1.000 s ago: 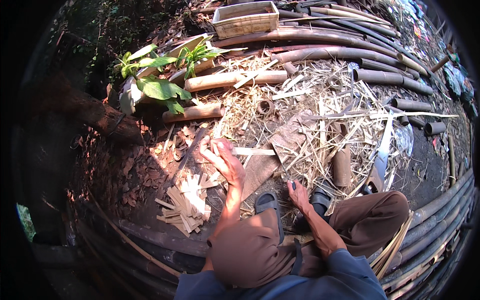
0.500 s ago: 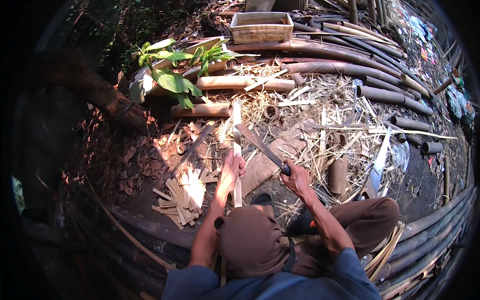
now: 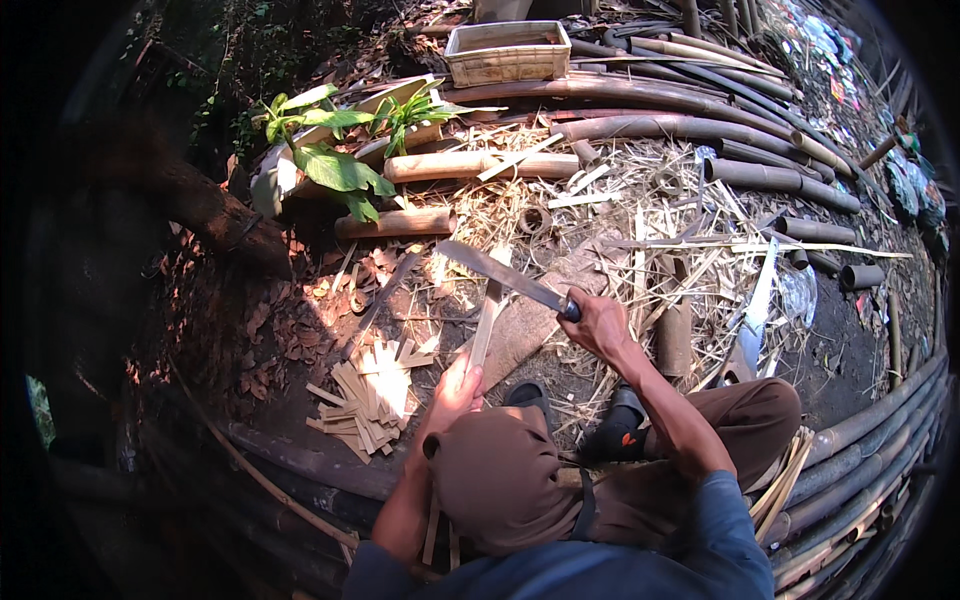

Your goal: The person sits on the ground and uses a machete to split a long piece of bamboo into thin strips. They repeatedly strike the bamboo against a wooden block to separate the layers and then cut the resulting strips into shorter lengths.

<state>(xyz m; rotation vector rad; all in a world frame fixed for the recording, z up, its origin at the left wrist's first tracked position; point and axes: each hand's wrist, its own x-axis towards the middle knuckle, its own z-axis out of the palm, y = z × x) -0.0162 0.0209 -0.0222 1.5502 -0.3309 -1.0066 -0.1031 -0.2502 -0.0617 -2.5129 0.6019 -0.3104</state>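
My left hand [image 3: 458, 388] is closed around a pale bamboo strip [image 3: 486, 330] that points away from me, tilted slightly right. In my right hand [image 3: 600, 326] is the dark handle of a machete [image 3: 505, 273]. Its long blade reaches to the left and crosses over the far part of the strip; whether they touch I cannot tell. Beyond my left hand, to its left, lies a pile of short split bamboo pieces [image 3: 368, 400]. A flat brown board [image 3: 530, 330] rests on the ground between my hands. The strip's near end is hidden by my left hand and my knee.
A handsaw [image 3: 755, 315] leans at the right near a bamboo tube [image 3: 675, 330]. Shavings [image 3: 625, 210] litter the ground. Bamboo poles [image 3: 690, 128] are stacked at the far side, with a rectangular basin [image 3: 508, 60] behind. More poles [image 3: 860, 440] lie close at the right. A leafy plant [image 3: 335, 165] grows far left.
My left hand has drawn nearer to me with the bamboo strip. The machete has swung up and left, and its blade now lies across the strip's far part.
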